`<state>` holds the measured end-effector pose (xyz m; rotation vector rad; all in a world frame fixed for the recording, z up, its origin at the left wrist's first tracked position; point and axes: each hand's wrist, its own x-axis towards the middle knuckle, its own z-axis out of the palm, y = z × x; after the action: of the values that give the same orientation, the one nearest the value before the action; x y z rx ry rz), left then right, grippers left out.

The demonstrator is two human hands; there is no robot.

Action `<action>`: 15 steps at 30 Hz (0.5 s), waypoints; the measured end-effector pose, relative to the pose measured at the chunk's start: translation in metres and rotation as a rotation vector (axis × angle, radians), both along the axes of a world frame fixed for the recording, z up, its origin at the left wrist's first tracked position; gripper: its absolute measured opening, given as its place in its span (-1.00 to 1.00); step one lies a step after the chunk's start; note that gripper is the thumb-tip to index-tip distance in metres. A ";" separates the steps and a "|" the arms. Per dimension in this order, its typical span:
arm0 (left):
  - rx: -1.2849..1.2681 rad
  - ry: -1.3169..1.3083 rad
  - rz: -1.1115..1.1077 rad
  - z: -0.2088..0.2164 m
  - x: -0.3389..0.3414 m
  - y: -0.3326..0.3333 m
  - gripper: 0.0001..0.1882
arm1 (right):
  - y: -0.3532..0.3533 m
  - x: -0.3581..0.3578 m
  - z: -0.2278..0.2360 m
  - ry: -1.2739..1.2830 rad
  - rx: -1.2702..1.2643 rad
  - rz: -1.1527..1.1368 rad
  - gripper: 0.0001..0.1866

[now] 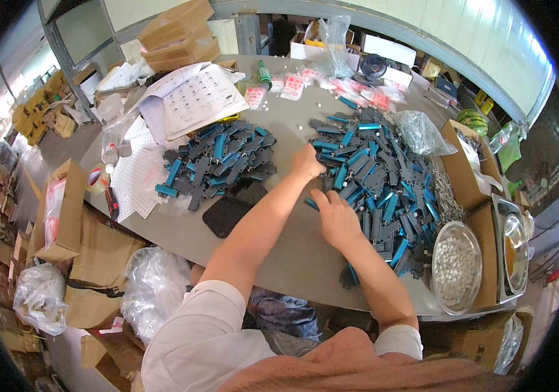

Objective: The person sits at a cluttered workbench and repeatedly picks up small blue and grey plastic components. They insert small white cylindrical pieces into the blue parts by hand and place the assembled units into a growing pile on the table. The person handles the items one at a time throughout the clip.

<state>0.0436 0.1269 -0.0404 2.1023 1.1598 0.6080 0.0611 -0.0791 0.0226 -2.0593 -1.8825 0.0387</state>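
Observation:
A large pile of narrow black hardware parts with shiny blue strips (390,170) covers the right half of the table. My left hand (307,162) reaches to the pile's left edge, its fingers curled against dark parts; what they grip is mostly hidden. Just below and to its right, my right hand (337,219) is closed, with a small blue end of a part (311,204) showing at its fingertips. A second pile of similar parts (227,157) lies to the left, beyond my left forearm. A dark phone-like slab (223,217) rests at this pile's near side.
A steel bowl of small whitish pieces (456,268) and an open carton (465,153) stand at the right. Papers (194,101) lie at the far left. A clear plastic bag (421,132) and small red-and-white packets (292,87) are farther back. Tape (97,181) sits by the left edge.

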 end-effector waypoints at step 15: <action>-0.189 -0.111 0.109 0.008 -0.003 -0.013 -0.38 | -0.025 0.058 -0.007 1.272 0.424 -0.266 -0.69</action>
<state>0.0401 0.1134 -0.0328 1.8341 1.2246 0.6307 0.1188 -0.1045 0.0155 -1.3586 -0.7346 0.6445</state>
